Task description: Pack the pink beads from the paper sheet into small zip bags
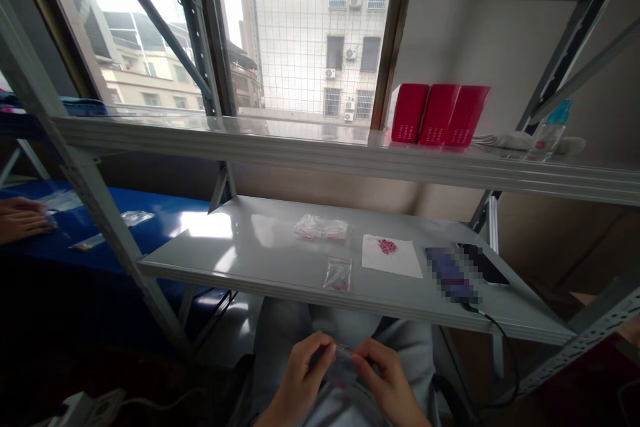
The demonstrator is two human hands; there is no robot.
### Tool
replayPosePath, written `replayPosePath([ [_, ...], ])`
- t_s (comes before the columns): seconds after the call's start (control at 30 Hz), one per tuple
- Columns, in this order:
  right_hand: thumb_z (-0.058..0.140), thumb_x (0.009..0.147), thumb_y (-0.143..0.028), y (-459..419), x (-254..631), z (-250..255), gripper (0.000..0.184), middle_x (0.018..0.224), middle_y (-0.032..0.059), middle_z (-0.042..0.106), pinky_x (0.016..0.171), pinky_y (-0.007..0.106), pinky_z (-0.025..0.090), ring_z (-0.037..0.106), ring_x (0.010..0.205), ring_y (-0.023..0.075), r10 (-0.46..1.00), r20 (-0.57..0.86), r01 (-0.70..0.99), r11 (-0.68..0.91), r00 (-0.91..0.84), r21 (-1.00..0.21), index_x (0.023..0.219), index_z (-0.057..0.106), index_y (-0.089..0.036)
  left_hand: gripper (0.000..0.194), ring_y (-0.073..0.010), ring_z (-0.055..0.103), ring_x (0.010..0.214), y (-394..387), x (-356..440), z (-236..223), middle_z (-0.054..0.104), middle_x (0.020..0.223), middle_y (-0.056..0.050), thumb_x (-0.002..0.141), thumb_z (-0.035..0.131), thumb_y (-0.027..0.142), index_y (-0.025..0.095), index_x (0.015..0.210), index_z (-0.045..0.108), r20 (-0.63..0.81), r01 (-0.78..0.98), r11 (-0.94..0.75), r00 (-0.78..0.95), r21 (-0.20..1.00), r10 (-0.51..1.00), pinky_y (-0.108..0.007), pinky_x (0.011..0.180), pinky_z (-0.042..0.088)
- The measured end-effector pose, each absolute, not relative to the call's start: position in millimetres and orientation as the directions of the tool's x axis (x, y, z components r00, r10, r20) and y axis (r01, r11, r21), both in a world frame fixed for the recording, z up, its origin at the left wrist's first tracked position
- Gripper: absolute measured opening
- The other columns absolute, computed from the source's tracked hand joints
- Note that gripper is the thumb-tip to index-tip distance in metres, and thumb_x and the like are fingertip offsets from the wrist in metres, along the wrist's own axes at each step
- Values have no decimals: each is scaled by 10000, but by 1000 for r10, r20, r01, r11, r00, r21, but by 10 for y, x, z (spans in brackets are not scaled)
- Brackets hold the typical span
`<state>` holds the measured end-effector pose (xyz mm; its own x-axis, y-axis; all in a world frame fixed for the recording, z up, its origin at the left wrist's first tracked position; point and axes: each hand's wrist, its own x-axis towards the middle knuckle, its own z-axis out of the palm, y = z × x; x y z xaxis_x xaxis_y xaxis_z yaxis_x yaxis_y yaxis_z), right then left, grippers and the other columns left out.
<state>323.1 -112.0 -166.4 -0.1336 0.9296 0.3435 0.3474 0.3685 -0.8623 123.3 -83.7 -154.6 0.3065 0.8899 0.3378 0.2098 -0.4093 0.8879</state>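
Over my lap, my left hand (306, 368) and my right hand (379, 368) pinch the top edge of a small clear plastic bag (343, 365) from either side. Something reddish shows faintly near its bottom; the bag is blurred. On the grey shelf ahead lies a similar clear zip bag (337, 273) with a few small red pieces inside. Right of it, a pile of small red and pink pieces (387, 247) rests on a white paper sheet (393, 265). Behind the zip bag is a crumpled clear plastic bundle (321, 227) with pinkish contents.
Two phones (453, 273) (484, 264) lie at the shelf's right, one with a cable. Red boxes (440, 115) and a spray bottle (550, 130) stand on the upper shelf. At left, another person's hands (23, 219) are over a blue table (165, 203). Metal posts frame the shelf.
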Motion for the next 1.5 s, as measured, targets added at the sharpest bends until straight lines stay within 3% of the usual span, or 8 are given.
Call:
replayPosePath([
  [0.3,495,1031,-471,-1116,3236,-1664,443,680,-1,568,624,260,371,533,653,158,931,328,392,364,-158,-845,705,582,-185,484,-150,489,628,-815,1256,-1655,541,662,5,987,508,595,193,727,579,266,159,-337,347,928,899,-246,600,389],
  [0.5,588,978,-492,-1140,3227,-1607,338,774,11,633,661,268,420,584,722,178,922,288,349,367,-258,-862,849,678,-193,471,-156,533,622,-852,1282,-1638,585,648,-13,1010,486,539,190,715,600,309,273,-437,406,857,860,-255,594,364],
  [0.73,619,957,-516,-1146,3222,-1618,421,663,-2,605,617,262,403,566,651,173,940,270,380,332,-208,-864,685,631,-195,416,-149,533,615,-909,1284,-1604,565,643,-6,1017,492,467,196,709,560,342,298,-510,467,807,815,-251,572,342],
  [0.9,593,962,-521,-1186,3324,-1580,401,718,13,647,659,273,423,581,710,190,954,215,423,286,-208,-860,740,678,-198,345,-154,544,625,-912,1293,-1571,591,659,-9,1002,519,371,201,704,552,355,316,-535,479,783,803,-259,593,360],
  [1.13,593,949,-565,-1109,3320,-1555,545,542,-50,389,517,256,238,349,542,117,952,249,409,301,-177,-862,575,431,-203,356,-159,562,634,-891,1117,-1259,591,638,0,982,541,383,204,675,551,274,358,-476,487,804,829,-256,613,371],
  [1.3,550,942,-673,-981,3643,-1655,597,536,-61,327,497,260,265,315,522,119,955,278,327,231,105,-916,580,400,-221,356,-164,545,613,-270,723,-748,565,616,21,967,521,468,208,733,585,336,381,-411,250,828,908,-254,616,397],
  [1.4,538,989,-569,-905,3648,-1549,441,641,-18,513,540,265,400,488,587,158,920,383,384,324,86,-864,736,589,-212,335,-164,532,619,336,606,-536,551,619,32,919,539,478,204,732,588,315,442,-418,290,794,904,-253,615,400],
  [1.5,493,1028,-344,-739,3420,-1338,243,1053,82,678,793,329,531,646,929,230,843,529,533,492,-95,-688,1147,673,-230,345,-171,530,594,790,626,-523,555,579,28,876,529,484,198,693,594,256,560,-413,339,718,905,-258,586,374],
])
